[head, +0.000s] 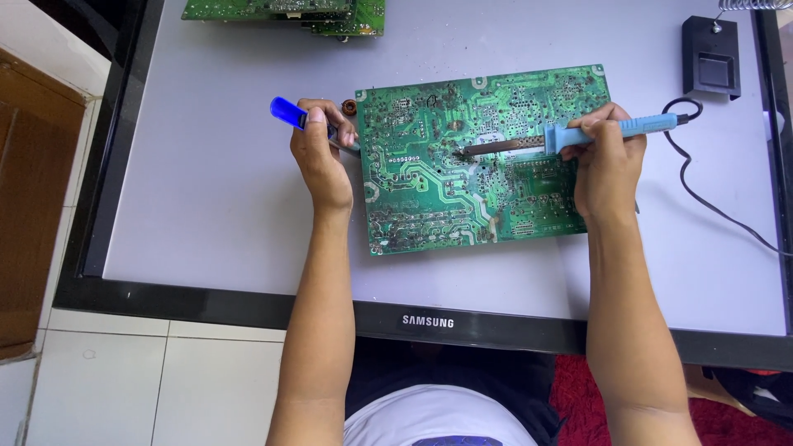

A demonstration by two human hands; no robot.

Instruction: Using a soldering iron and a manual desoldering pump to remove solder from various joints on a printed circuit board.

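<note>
The green circuit board (483, 157) lies flat on the grey panel (206, 190). The left hand (318, 157) is closed around a blue-handled tool (289, 111) at the board's left edge. The right hand (607, 161) grips a blue soldering iron (578, 134), tip on the board's middle. Far right stands a black stand (710, 56).

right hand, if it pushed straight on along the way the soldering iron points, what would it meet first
The right hand aims the soldering iron leftward across the green circuit board. Its tip already looks on the board, so that comes first, though contact depth is unclear.

A pale grey work surface (206, 190) with a black frame lies beneath the hands; white floor tiles (124, 380) below-left, a red rug (727, 413) below-right.
</note>
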